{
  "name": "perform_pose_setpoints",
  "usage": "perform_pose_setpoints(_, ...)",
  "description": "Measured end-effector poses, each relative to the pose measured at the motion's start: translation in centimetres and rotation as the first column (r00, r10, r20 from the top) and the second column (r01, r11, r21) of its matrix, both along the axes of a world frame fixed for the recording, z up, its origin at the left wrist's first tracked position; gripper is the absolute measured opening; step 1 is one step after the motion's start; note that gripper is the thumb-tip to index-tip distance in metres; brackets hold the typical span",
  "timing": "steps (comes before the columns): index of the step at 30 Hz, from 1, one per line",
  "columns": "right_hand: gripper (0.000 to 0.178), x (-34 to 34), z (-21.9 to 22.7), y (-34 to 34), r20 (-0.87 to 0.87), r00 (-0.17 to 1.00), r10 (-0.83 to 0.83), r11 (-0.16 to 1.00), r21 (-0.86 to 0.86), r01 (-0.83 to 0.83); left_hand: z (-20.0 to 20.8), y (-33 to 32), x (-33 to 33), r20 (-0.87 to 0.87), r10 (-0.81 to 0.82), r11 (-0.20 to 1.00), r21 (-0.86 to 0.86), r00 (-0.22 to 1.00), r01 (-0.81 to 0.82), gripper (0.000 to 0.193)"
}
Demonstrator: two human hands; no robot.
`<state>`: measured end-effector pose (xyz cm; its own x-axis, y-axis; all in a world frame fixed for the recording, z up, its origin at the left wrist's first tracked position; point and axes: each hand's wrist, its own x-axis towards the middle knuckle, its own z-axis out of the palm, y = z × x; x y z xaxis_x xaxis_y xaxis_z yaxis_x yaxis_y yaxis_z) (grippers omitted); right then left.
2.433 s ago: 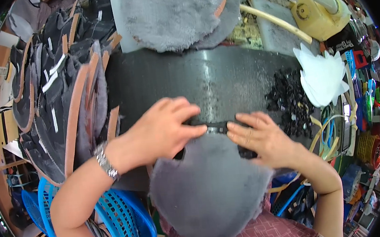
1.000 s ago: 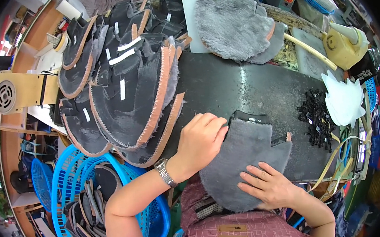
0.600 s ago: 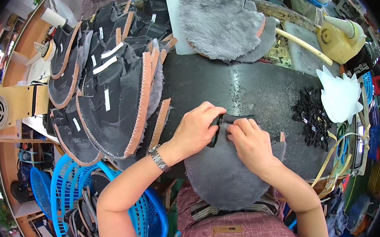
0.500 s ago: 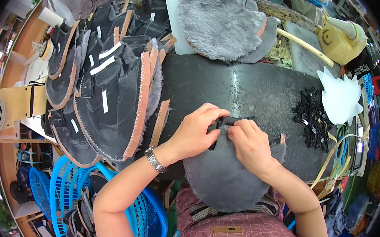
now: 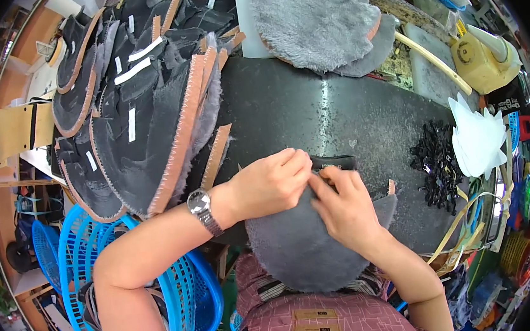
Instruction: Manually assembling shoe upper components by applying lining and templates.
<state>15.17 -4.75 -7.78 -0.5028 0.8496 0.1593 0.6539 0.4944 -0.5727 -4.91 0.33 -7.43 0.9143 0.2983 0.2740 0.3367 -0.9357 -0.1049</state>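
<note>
— Where is the grey fur piece (image 5: 298, 245)?
— At the counter's (image 5: 336, 114) near edge, partly hanging over it. Your left hand (image 5: 267, 184) and right hand (image 5: 342, 206) meet at its top, both grips pinched on a black strip (image 5: 335, 160) there.
— And beside you?
— Stacked pieces (image 5: 139, 120) at the left edge.

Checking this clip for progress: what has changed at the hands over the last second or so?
The right hand, flat on the grey fleece piece a second ago, moved up to its top edge and now meets the left hand at the black strip, fingertips pinching together. The stack of dark pieces and the pile of small black parts stayed put.
</note>
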Motion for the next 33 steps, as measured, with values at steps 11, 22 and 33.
perform_pose_setpoints(11,0.045,7.9,0.4,-6.7,0.378,0.838,0.394,0.799,0.31,-0.515,8.9,-0.6,-3.4,0.454,0.465,0.884,-0.292,0.76,-0.366,0.017)
perform_pose_setpoints(22,0.057,3.0,4.4,17.5,0.323,0.943,-0.08,0.698,0.694,-0.178,5.8,7.6,-21.0,0.085,0.952,0.272,-0.668,0.293,-0.693,0.037)
perform_pose_setpoints(33,0.047,32.7,7.0,14.3,0.585,0.714,-0.386,0.917,0.154,0.369,14.3,-1.4,-1.7,0.437,0.853,0.519,-0.764,0.285,-0.384,0.049)
